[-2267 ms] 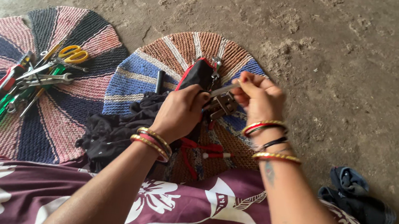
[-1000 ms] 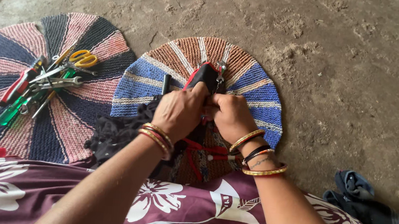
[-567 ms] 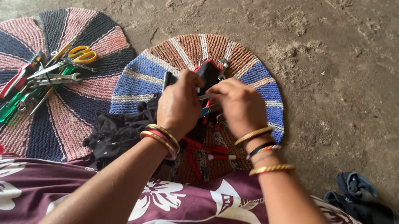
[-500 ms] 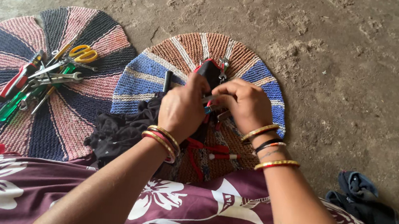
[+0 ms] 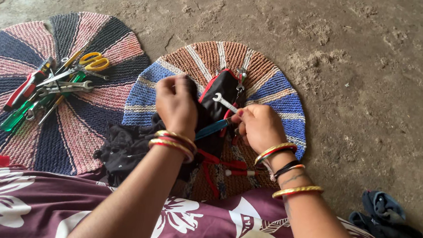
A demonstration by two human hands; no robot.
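Closest to me I see the lap in a maroon cloth with white flowers (image 5: 109, 212), and both forearms go out from it over the floor. The left hand (image 5: 175, 104), with red and gold bangles at the wrist, has its fingers closed together on the edge of the black pouch with red trim (image 5: 219, 96), which stands on the brown and blue round mat (image 5: 276, 89) in front of me. The right hand (image 5: 259, 129) is just beside it, and its fingers are pinched on a tool with blue handle (image 5: 213, 128) that points toward the left hand; I cannot tell what kind of tool it is. A small silver wrench (image 5: 224, 102) lies against the pouch, just above the right hand. Some black fabric (image 5: 126, 149) is bunched beside the left wrist, at the near edge of the mat. At the right, a dark blue cloth (image 5: 392, 224) lies on the bare concrete floor (image 5: 383, 58), well apart from the hands. Farther to the left is a second round mat in pink and dark blue (image 5: 82, 122), and on it a heap of tools: yellow-handled scissors (image 5: 93, 62), a green screwdriver (image 5: 18, 116) and red-handled pliers (image 5: 24, 88).
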